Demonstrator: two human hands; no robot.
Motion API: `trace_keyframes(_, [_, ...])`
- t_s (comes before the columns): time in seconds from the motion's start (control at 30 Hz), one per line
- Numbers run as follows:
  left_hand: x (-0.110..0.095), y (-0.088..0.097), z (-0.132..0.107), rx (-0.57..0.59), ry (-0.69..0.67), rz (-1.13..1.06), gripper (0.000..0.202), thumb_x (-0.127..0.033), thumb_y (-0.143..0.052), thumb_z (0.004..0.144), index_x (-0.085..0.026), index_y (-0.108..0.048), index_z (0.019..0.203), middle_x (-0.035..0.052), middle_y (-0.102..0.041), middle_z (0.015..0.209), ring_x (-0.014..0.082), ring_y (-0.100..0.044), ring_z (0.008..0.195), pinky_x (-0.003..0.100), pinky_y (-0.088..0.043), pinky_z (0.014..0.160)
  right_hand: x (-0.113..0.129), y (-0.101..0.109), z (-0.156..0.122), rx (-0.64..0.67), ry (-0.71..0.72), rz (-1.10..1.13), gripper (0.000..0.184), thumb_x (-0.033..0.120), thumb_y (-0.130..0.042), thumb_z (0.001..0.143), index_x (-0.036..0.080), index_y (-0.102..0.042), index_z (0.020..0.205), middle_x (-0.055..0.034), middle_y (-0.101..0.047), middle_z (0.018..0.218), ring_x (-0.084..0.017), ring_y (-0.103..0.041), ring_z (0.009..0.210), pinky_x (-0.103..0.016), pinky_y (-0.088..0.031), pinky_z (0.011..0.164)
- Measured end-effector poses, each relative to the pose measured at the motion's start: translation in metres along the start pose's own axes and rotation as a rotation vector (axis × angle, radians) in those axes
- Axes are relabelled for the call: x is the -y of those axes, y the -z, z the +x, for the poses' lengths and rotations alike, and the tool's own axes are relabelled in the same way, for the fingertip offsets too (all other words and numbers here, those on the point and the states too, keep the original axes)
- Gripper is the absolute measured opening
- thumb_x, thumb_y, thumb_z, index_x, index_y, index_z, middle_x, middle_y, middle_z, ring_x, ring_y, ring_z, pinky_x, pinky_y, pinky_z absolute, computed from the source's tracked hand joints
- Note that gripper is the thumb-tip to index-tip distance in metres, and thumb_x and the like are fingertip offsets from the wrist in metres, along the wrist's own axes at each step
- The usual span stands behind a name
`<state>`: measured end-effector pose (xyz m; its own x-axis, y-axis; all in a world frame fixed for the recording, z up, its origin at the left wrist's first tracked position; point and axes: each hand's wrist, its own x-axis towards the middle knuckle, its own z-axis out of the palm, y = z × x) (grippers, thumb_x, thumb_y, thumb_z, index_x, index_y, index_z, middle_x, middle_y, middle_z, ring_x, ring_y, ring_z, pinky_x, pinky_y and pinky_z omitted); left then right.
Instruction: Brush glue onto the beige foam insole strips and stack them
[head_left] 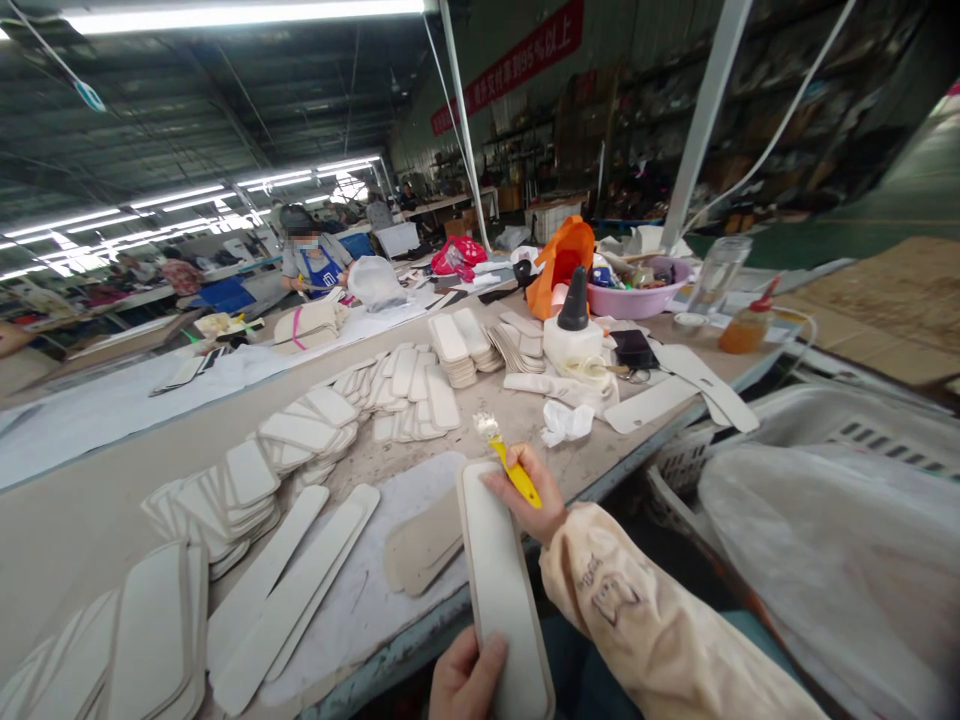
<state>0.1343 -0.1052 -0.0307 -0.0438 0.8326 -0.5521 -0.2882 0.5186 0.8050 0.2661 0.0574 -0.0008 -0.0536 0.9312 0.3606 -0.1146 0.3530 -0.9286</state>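
My left hand [466, 680] grips the near end of a long pale strip [501, 580] with rounded ends, held over the table's front edge. My right hand [529, 492] is closed round a yellow-handled brush [508, 462] whose glue-caked bristles point up and away, just past the strip's far end. The right forearm wears a beige sleeve cover [645, 620]. Two similar long strips [292, 590] lie on the white sheet to the left of it.
Stacks of pale pieces [409, 395] cover the long workbench [82, 520]. A glue bottle with a black nozzle [574, 325], a pink basin [637, 298], an orange bag [559, 262] and a glass jar [712, 275] stand at the far right. A white basket [817, 440] sits right. Another person [311, 262] works far back.
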Motion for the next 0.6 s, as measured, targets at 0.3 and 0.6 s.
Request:
trace_keyframes(0.3, [-0.006,-0.009,-0.012,0.014,-0.013,-0.154,0.045,-0.044,-0.072,0.070,-0.012,-0.069,0.102,0.0096,-0.071,0.084,0.0216,-0.064,0.075,0.027,-0.048,0.063,-0.001,0.004,0.002,0.001,0.003,0.068,0.029,0.034,-0.063,0.082,0.024,-0.036,0.084,0.0075,-0.032,0.064,-0.010,-0.031,0.054,-0.023,-0.027,0.052])
trace_keyframes(0.6, [0.005,-0.003,-0.009,0.204,-0.037,-0.050,0.044,-0.031,-0.073,0.073,-0.010,-0.063,0.110,0.0122,-0.070,0.096,0.0246,-0.064,0.084,0.032,-0.050,0.071,-0.005,0.006,0.003,-0.039,-0.035,0.025,0.031,0.035,-0.067,0.078,0.024,-0.038,0.081,0.0087,-0.032,0.060,-0.009,-0.031,0.052,-0.022,-0.026,0.050])
